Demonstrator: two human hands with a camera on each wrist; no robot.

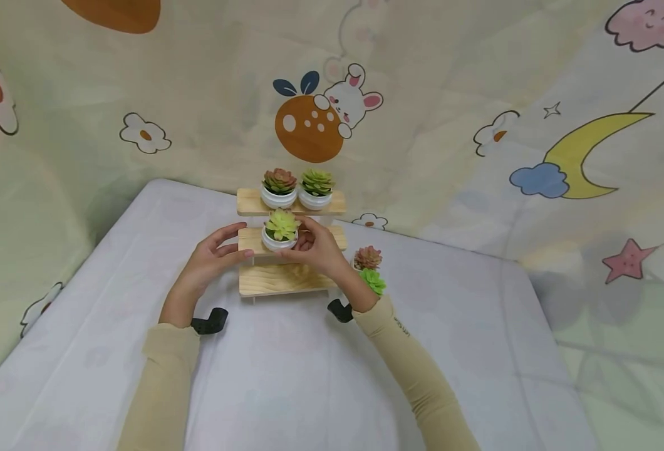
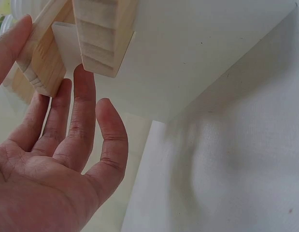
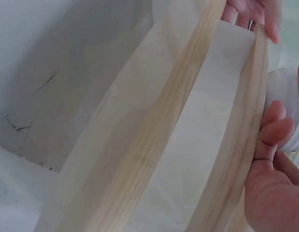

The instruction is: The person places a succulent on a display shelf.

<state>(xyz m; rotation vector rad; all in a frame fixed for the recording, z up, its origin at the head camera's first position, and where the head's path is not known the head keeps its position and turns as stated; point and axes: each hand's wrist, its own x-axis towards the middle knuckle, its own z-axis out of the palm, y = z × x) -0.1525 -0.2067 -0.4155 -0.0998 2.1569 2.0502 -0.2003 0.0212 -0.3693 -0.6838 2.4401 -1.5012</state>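
Note:
A three-tier wooden display stand [image 1: 281,280] rises in steps on a white-covered table. On its middle tier is a small white pot with a yellow-green succulent [image 1: 282,225]. My right hand [image 1: 321,250] pinches this pot by its side; in the right wrist view the white pot [image 3: 283,116] lies against the board, beside the right hand's fingers [image 3: 277,130]. At the stand's left end, my left hand [image 1: 205,263] holds the middle board's edge, its thumb in front and fingertips behind. The left wrist view has the left hand's fingers [image 2: 81,106] against the wooden board ends [image 2: 98,43].
On the top tier stand a reddish potted succulent [image 1: 279,181] and a green one [image 1: 316,188]. Right of the stand are another reddish succulent [image 1: 368,257] and a bright green one [image 1: 373,280], partly behind the right forearm. A cartoon-printed cloth [image 1: 422,125] hangs behind the table.

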